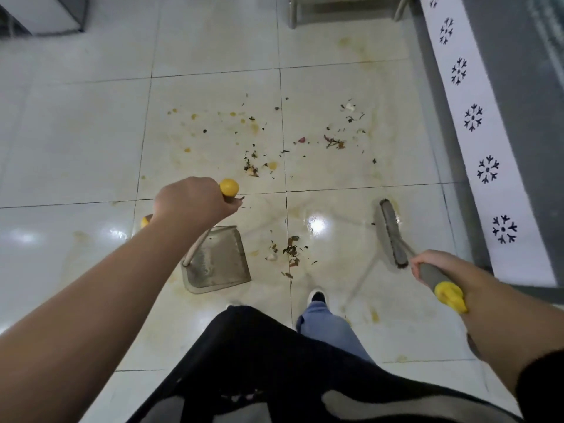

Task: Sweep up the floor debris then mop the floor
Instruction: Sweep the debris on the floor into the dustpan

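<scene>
Left hand [192, 201] grip curled round dustpan handle [198, 242] just under yellow knob; dustpan [218, 261] light, stiff, flat on floor [91, 132] below grip. Debris [290, 250] just right of pan: dry, light scraps, likely to smear on wet stains. More debris beyond. Right hand [439, 270] grip wrapped round broom [392, 236] handle; bristles on floor ahead of grip.

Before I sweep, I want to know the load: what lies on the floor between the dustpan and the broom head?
In the head view, a small debris pile lies between the dustpan and broom head, nearer the pan.
</scene>
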{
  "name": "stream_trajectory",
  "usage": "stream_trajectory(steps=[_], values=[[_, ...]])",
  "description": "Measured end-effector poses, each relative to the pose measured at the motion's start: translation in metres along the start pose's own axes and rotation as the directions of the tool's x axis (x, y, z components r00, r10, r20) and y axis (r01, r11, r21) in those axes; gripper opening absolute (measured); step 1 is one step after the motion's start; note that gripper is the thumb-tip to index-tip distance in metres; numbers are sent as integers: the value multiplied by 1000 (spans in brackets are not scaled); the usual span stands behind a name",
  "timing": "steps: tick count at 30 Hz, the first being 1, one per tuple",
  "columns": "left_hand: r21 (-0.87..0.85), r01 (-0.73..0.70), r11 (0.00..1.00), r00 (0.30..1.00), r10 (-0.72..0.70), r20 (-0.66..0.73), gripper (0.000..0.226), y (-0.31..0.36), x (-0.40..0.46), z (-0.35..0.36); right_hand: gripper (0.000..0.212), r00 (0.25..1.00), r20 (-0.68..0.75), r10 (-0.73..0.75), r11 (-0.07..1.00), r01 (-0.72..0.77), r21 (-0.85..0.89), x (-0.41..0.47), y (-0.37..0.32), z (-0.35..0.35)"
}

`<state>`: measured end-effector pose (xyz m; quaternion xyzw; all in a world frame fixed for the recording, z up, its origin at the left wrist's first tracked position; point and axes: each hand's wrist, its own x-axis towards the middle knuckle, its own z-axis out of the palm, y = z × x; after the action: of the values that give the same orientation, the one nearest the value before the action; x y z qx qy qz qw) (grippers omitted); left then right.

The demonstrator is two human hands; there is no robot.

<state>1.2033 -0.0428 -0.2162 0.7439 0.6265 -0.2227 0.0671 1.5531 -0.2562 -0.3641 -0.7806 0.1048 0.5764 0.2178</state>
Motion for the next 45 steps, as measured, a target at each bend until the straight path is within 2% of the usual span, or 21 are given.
stream_trajectory(steps=[3, 5, 9, 11, 13, 15, 17, 21, 23, 28, 30, 33, 37, 40, 42, 45], values=[[13, 37, 999, 999, -37, 15, 54, 11, 1, -1, 25, 999, 15, 40, 999, -40, 26, 5, -16, -2], [33, 49, 998, 998, -50, 23, 54, 20, 3, -2, 16, 997, 64, 53, 992, -60, 111, 11, -22, 0], [40, 47, 998, 998, -48, 30, 54, 32, 5, -2, 27, 991, 64, 120, 993, -119, -24, 16, -32, 12], [52, 37, 998, 999, -38, 25, 55, 34, 5, -1, 26, 981, 112, 156, 987, -151, -54, 16, -33, 24], [53, 24, 998, 1000, -25, 16, 56, 33, 5, -1, 27, 980, 135, 149, 979, -127, -159, 9, -31, 46], [34, 33, 999, 999, -33, 9, 56, 26, 6, -2, 30, 955, 185, 233, 967, -207, -148, 2, -31, 72], [13, 37, 999, 999, -37, 8, 55, 15, 5, -2, 35, 932, 238, 274, 951, -226, -214, -5, -31, 98], [-20, 2, 1000, 1000, -2, -16, 53, -10, 3, 2, 31, 908, 347, 237, 963, -171, -208, -25, -29, 147], [-34, -12, 999, 1000, 11, -26, 53, -26, 4, 4, 30, 912, 339, 233, 961, -163, -222, -37, -22, 166], [-84, -39, 996, 999, 36, -38, 52, -78, 10, 12, 29, 961, 179, 209, 941, -148, -305, -58, 22, 186], [-97, -47, 994, 998, 44, -38, 52, -97, 14, 16, 28, 969, 133, 207, 961, -176, -213, -60, 40, 192], [-146, -49, 988, 999, 47, -17, 52, -120, 19, 17, 23, 989, 92, 114, 992, -107, -73, -62, 63, 213], [-170, -61, 984, 998, 60, -13, 52, -138, 20, 21, 34, 945, 279, 170, 944, -238, 231, -61, 75, 249], [-183, -36, 982, 999, 35, -6, 53, -151, 20, 27, 33, 912, 396, 103, 909, -248, 335, -65, 69, 284], [-195, -14, 981, 1000, 13, -7, 52, -159, 20, 28, 31, 882, 462, 97, 854, -312, 416, -70, 64, 303], [-190, -16, 982, 1000, 11, -28, 52, -167, 20, 32, 29, 870, 491, 56, 770, -350, 533, -70, 53, 317]])
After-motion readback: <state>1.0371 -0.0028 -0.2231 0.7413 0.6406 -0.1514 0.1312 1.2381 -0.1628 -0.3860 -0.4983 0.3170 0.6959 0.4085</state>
